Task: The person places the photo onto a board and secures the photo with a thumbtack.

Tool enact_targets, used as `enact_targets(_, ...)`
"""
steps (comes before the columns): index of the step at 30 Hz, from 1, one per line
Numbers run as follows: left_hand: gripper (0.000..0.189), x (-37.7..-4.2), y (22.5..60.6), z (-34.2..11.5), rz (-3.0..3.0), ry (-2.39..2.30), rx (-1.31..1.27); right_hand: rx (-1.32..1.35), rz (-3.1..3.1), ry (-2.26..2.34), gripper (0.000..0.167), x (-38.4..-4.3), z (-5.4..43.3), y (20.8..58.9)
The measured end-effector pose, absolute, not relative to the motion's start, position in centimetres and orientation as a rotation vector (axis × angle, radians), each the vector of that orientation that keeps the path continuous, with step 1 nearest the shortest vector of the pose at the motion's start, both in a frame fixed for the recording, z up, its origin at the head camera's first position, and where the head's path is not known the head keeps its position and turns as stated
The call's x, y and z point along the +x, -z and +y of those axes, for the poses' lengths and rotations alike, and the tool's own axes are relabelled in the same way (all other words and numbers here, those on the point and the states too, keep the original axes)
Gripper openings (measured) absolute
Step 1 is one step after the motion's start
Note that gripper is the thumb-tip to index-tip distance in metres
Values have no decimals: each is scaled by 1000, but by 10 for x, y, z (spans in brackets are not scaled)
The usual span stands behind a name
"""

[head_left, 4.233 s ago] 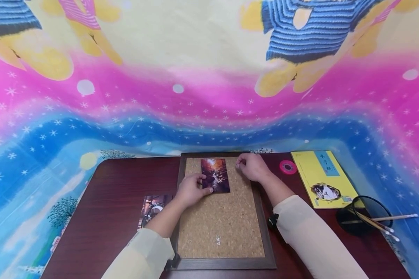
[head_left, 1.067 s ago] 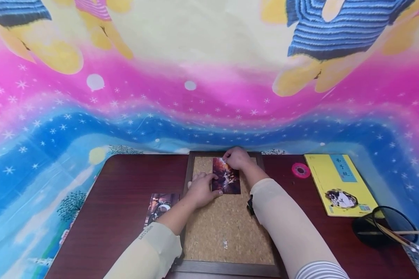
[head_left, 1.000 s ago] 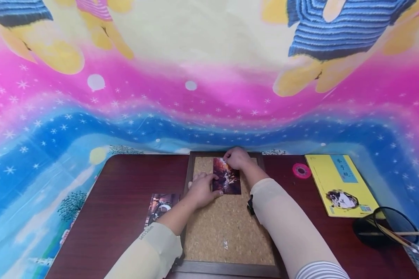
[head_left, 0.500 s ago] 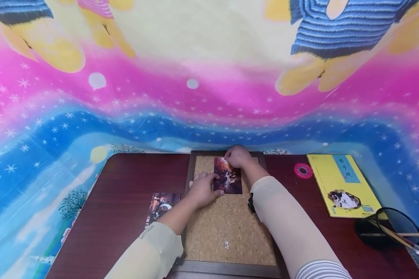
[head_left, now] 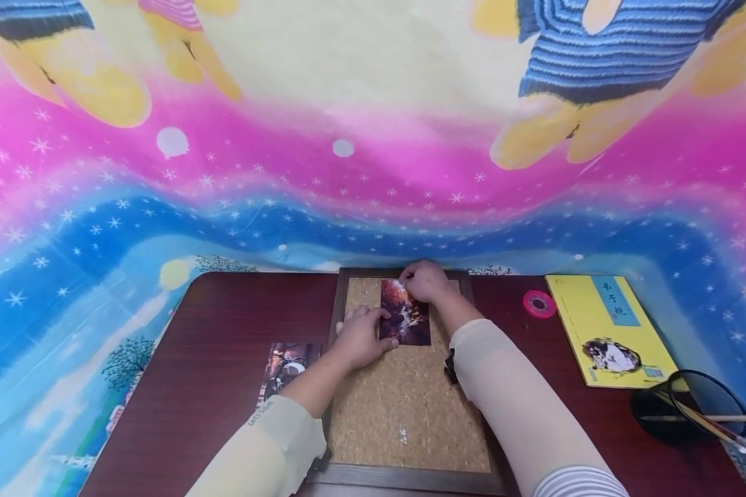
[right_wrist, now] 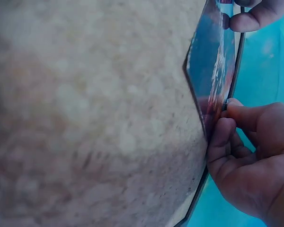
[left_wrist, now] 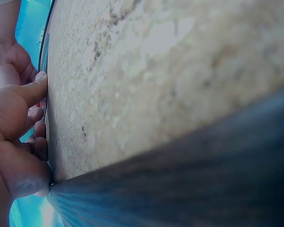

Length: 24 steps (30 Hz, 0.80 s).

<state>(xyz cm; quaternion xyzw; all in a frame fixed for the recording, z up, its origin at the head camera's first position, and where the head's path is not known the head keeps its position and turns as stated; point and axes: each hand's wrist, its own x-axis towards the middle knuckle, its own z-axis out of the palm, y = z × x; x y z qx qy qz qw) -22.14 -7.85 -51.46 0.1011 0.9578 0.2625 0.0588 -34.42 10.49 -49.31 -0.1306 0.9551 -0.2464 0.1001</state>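
In the head view, a photo of an autumn stream (head_left: 410,321) lies upright on the upper part of a cork board (head_left: 410,393). My left hand (head_left: 362,336) rests on the board, index finger at the photo's left edge and thumb at its bottom edge. At the photo's top edge, my right hand (head_left: 427,281) pinches a small pin (right_wrist: 225,106) between thumb and index finger, mostly hidden by the fingertips. The right wrist view shows the photo (right_wrist: 206,61) lying under those fingers, with the left fingertips (right_wrist: 244,22) farther along it.
A second photo (head_left: 282,366) lies on the dark red table (head_left: 224,310), partly behind my left arm. To the right are a pink disc (head_left: 539,304), a yellow book (head_left: 572,324) and a black mesh cup (head_left: 659,417) with sticks. A dark frame (head_left: 404,476) borders the board.
Since the oldest frame, my right hand has moved left from beside the photo onto its top edge. The left hand stays at the photo. Over the last second, little moves.
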Motion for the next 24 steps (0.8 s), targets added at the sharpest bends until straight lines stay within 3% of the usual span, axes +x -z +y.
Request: enact_targets(24, 57, -221, 513, -79, 2896, -825, 298, -306, 2810, 910, 17, -345, 110, 504)
